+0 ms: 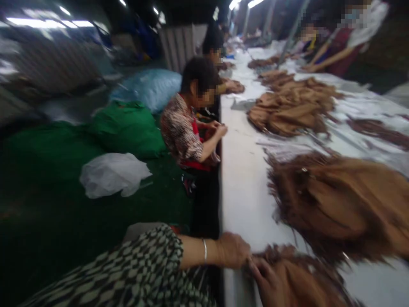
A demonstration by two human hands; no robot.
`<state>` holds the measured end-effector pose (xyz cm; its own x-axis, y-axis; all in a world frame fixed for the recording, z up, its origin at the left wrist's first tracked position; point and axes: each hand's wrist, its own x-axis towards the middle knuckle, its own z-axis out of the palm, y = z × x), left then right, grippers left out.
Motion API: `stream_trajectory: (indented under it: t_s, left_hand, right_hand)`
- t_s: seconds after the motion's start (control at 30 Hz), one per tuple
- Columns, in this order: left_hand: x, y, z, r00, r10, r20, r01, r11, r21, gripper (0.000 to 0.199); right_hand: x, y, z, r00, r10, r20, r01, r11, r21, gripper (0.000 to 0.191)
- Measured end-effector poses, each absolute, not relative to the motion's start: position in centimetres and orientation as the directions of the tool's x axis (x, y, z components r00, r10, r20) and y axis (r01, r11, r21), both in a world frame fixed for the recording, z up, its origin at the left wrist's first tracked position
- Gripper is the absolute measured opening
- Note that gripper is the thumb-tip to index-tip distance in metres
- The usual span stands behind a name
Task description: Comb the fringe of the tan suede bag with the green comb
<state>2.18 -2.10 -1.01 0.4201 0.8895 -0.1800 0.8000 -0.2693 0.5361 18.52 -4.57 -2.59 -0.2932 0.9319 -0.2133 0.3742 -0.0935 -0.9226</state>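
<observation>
Left hand (231, 250) closed, gripping the fringed brown fabric piece (297, 277) at the white bench (246, 192) edge. Right hand (266, 279) lies open, fingers flat on the same fabric.

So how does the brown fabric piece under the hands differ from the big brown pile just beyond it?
The piece under the hands lies at the table's near edge, touched by the left hand and right hand; the big pile lies further in, untouched. The piece looks lower and smaller, the pile bulkier. Both are brown, fringed and blurred.

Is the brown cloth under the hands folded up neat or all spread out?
Cannot tell for sure. The brown fringed cloth lies bunched in a loose heap at the table edge, both hands on it, but the picture is blurred.
</observation>
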Motion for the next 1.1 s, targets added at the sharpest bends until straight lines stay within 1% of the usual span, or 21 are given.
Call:
stream_trajectory:
  t_s: [0.07,0.2,0.3,0.43,0.47,0.5,0.57,0.63,0.83,0.93,1.1]
  left_hand:
    - [4.7,-4.6,-2.1,0.468,0.863,-0.190,0.776,-0.298,0.556,0.021]
    - [4.9,-4.7,-3.0,0.420,0.892,-0.167,0.780,-0.260,0.570,0.026]
    - [3.7,-4.1,-3.2,0.373,0.910,-0.184,0.793,-0.209,0.571,0.027]
    - [2.9,-3.9,-3.3,0.282,0.937,-0.208,0.817,-0.121,0.564,0.026]
    - [2.9,-3.7,-3.3,0.246,0.945,-0.217,0.798,-0.071,0.599,0.029]
    - [3.0,-3.5,-3.3,0.213,0.949,-0.231,0.751,-0.008,0.660,0.033]
    - [3.6,-2.9,-3.3,0.178,0.945,-0.273,0.589,0.120,0.799,0.039]
    - [4.5,-2.3,-3.3,0.191,0.933,-0.305,0.424,0.202,0.883,0.039]
    - [7.4,-1.5,-3.1,0.210,0.916,-0.342,0.263,0.284,0.922,0.037]
    - [8.1,-1.4,-2.9,0.239,0.911,-0.337,0.230,0.284,0.931,0.039]
    - [8.1,-1.3,-2.8,0.320,0.919,-0.230,0.333,0.119,0.935,0.031]
  right_hand:
    - [20.7,-6.5,-3.4,-0.194,0.930,-0.311,0.342,-0.233,-0.910,0.034]
    - [21.5,-6.9,-4.3,-0.014,0.925,-0.380,0.221,-0.368,-0.903,0.036]
    - [21.1,-6.5,-4.0,0.023,0.909,-0.416,0.108,-0.416,-0.903,0.036]
    - [21.2,-6.4,-3.4,0.024,0.891,-0.453,0.006,-0.453,-0.891,0.031]
    - [21.3,-6.4,-3.2,0.020,0.888,-0.460,-0.012,-0.460,-0.888,0.030]
    - [21.4,-6.4,-3.1,0.016,0.884,-0.467,-0.028,-0.466,-0.884,0.030]
    - [21.5,-6.3,-2.8,0.006,0.878,-0.480,-0.052,-0.479,-0.876,0.029]
    - [21.6,-6.1,-2.5,-0.003,0.873,-0.487,-0.071,-0.486,-0.871,0.028]
    - [22.1,-5.9,-1.8,-0.001,0.880,-0.475,-0.102,-0.472,-0.875,0.028]
    - [22.2,-5.9,-1.7,0.012,0.884,-0.467,-0.089,-0.465,-0.881,0.028]
    - [21.8,-6.0,-1.8,0.055,0.897,-0.439,-0.040,-0.437,-0.899,0.025]
